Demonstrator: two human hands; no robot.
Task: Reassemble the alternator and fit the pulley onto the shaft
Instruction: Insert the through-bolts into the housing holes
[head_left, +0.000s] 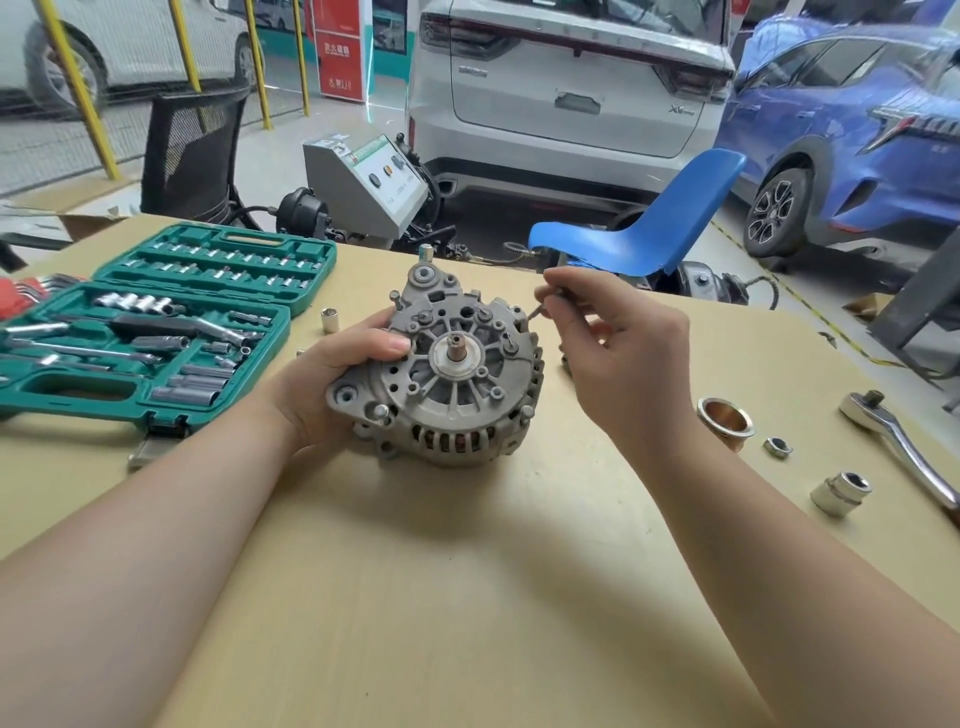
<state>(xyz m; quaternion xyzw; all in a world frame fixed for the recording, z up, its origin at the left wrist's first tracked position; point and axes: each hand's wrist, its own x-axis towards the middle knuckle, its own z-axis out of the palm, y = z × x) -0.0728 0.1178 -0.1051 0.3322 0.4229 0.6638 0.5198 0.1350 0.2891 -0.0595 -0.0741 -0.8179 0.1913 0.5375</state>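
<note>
We grip the grey cast-aluminium alternator (441, 374) with our left hand (332, 379), shaft axis facing us, while our right hand (618, 353) pinches a small dark bolt (537, 310) just beside its upper-right rim.

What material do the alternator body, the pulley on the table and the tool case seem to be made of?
Alternator body: probably cast aluminium, dull grey with a rough, matte surface. Pulley: metal, its inside shining copper-gold, perhaps a plating. Tool case: likely moulded plastic, even green with rounded recesses.
</note>
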